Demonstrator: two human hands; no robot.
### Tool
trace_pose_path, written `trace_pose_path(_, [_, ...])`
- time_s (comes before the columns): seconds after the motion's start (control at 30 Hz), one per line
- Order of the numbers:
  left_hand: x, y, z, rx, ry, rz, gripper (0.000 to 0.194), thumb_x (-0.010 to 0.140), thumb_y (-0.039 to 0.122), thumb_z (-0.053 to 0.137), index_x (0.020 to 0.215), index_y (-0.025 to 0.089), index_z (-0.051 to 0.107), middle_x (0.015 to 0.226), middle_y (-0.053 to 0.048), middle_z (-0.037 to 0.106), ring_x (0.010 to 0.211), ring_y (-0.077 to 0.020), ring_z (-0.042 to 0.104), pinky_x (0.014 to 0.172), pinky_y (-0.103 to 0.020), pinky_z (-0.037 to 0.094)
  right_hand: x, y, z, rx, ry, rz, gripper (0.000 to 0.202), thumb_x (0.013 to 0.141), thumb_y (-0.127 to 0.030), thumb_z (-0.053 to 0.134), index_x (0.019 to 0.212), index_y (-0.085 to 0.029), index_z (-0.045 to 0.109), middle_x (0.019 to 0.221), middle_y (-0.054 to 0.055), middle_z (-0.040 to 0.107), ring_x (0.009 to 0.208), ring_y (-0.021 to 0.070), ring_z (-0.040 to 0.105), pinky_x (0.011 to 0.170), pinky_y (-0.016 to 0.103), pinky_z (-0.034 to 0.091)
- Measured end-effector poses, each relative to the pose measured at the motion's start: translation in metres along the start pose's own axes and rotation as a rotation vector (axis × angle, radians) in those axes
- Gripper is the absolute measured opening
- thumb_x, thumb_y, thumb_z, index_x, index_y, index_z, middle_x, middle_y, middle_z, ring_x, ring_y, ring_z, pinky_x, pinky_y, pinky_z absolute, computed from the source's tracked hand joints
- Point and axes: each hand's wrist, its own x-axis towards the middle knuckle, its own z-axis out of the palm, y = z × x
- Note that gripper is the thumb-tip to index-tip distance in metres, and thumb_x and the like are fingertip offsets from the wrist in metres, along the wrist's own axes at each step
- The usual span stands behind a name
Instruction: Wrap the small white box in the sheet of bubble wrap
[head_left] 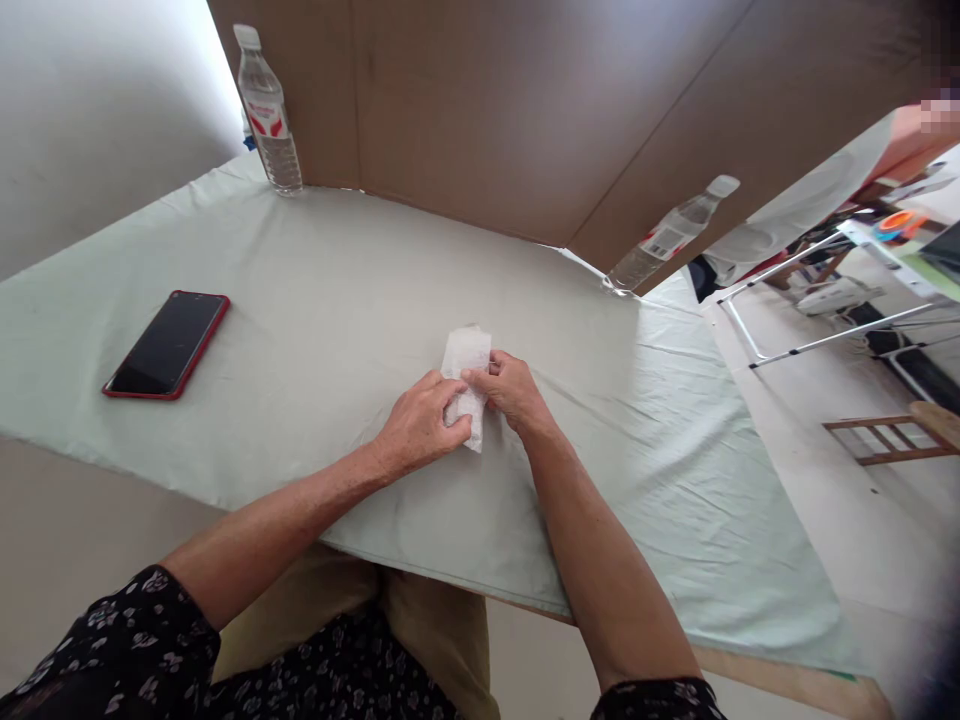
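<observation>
A small folded white tissue or paper (471,352) is held between both hands just above or on the pale green tablecloth. My left hand (424,422) grips its left side, thumb near the lower end and fingers partly hidden by the paper. On the right side, my right hand (513,388) pinches it with the thumb on top; the other fingers are partly behind it. The two hands nearly touch at the paper's middle.
A red-cased phone (166,345) lies on the tablecloth (300,330) at left. A water bottle (271,120) stands at the back left, another (667,238) at the back right. Brown cardboard (465,110) rises behind. A metal rack (795,350) stands beyond the table's right side.
</observation>
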Motion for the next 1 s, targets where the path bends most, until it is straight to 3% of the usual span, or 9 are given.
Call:
trace_pose_path(0.1, [-0.001,0.0,0.0,0.009,0.005,0.007,0.026,0.077,0.021,0.061,0.102,0.019,0.068,0.084,-0.003,0.056,0.072,-0.017,0.054,0.073,-0.033,0.049,0.003,0.003,0.0,0.01,-0.019,-0.037,0.023,0.061,-0.033,0.07,0.074,-0.017,0.059,0.064,-0.004,0.056,0.054,0.0089,0.043,0.049,0.024,0.035])
trace_pose_path(0.27, [0.0,-0.002,-0.001,-0.014,-0.005,-0.021,0.026,0.078,0.023,0.061,0.102,0.02,0.069,0.082,-0.002,0.054,0.071,-0.0166,0.054,0.073,-0.033,0.049,0.002,0.007,0.004,0.059,-0.019,-0.117,0.017,0.065,-0.033,0.067,0.066,-0.018,0.059,0.061,-0.004,0.053,0.058,0.0107,0.044,0.054,0.025,0.037])
trace_pose_path(0.47, [0.0,-0.003,0.001,-0.047,0.003,-0.069,0.026,0.076,0.027,0.064,0.101,0.018,0.064,0.083,-0.002,0.055,0.073,-0.017,0.054,0.073,-0.034,0.049,-0.02,0.005,0.006,0.262,-0.045,-0.146,0.024,0.068,-0.037,0.071,0.082,-0.018,0.066,0.076,0.0,0.065,0.072,0.0155,0.057,0.068,0.029,0.048])
trace_pose_path(0.63, [-0.004,-0.005,0.003,-0.079,0.108,-0.199,0.047,0.072,0.034,0.072,0.111,0.016,0.052,0.1,-0.007,0.06,0.088,-0.0217,0.058,0.08,-0.039,0.049,-0.039,0.006,0.002,0.169,-0.075,-0.257,0.02,0.075,-0.037,0.069,0.083,-0.019,0.071,0.081,0.001,0.069,0.078,0.0164,0.061,0.078,0.032,0.049])
trace_pose_path(0.73, [-0.004,-0.008,0.003,-0.118,0.143,-0.078,0.055,0.072,0.029,0.072,0.121,0.018,0.049,0.122,-0.013,0.056,0.106,-0.025,0.056,0.087,-0.039,0.049,-0.048,0.01,-0.002,0.056,-0.128,-0.331,0.021,0.079,-0.04,0.069,0.086,-0.02,0.073,0.091,0.003,0.072,0.087,0.0188,0.064,0.085,0.034,0.05])
trace_pose_path(0.83, [-0.003,-0.01,0.002,-0.185,0.072,0.044,0.042,0.077,0.025,0.066,0.116,0.021,0.053,0.123,-0.011,0.057,0.107,-0.023,0.056,0.083,-0.034,0.05,-0.055,0.013,-0.008,-0.014,-0.166,-0.433,0.018,0.081,-0.039,0.07,0.087,-0.023,0.075,0.108,0.006,0.071,0.105,0.0216,0.065,0.096,0.038,0.049])
trace_pose_path(0.9, [-0.002,-0.011,0.001,-0.212,0.03,0.013,0.029,0.077,0.025,0.065,0.104,0.021,0.055,0.11,-0.007,0.062,0.095,-0.0204,0.059,0.077,-0.032,0.05,-0.06,0.014,-0.015,-0.078,-0.218,-0.485,0.018,0.084,-0.037,0.068,0.096,-0.026,0.076,0.118,0.007,0.068,0.113,0.0223,0.063,0.1,0.041,0.047])
trace_pose_path(1.0, [-0.001,-0.013,-0.001,-0.208,0.019,-0.027,0.021,0.072,0.02,0.067,0.087,0.021,0.053,0.098,-0.004,0.063,0.086,-0.0184,0.059,0.076,-0.031,0.049,-0.066,0.014,-0.026,-0.242,-0.315,-0.533,0.036,0.083,-0.036,0.07,0.118,-0.03,0.069,0.134,0.008,0.06,0.127,0.0248,0.056,0.107,0.045,0.044])
